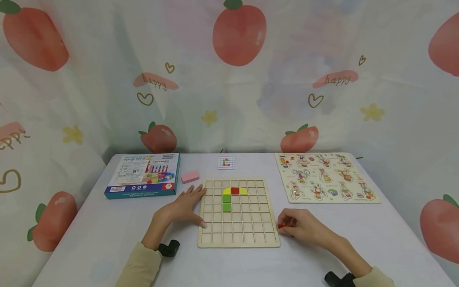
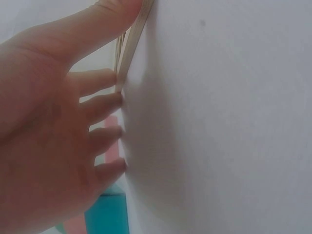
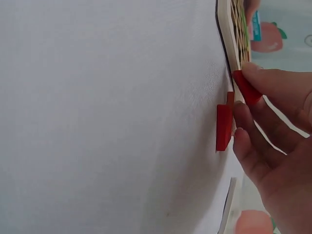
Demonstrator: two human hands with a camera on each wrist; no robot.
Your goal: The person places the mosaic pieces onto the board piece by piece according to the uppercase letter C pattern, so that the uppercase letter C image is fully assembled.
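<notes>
A wooden grid board [image 1: 238,245] lies mid-table. Set in its cells are two green squares [image 1: 226,207], a red square [image 1: 234,191] and two yellow rounded pieces [image 1: 243,191]. My left hand [image 1: 185,204] rests along the board's left edge, fingers spread and thumb touching the rim. Just off the right edge, my right hand [image 1: 303,226] pinches a red block [image 3: 248,88] between thumb and fingers; its full shape is covered. Beneath those fingers, in the right wrist view, more red [image 3: 224,127] stands on the cloth, perhaps in two pieces.
A small card [image 1: 226,162] with a coloured grid pattern lies behind the board. To the left are a pink block [image 1: 190,177] and a flat printed box [image 1: 141,193]. A wooden picture puzzle [image 1: 328,187] lies at the back right.
</notes>
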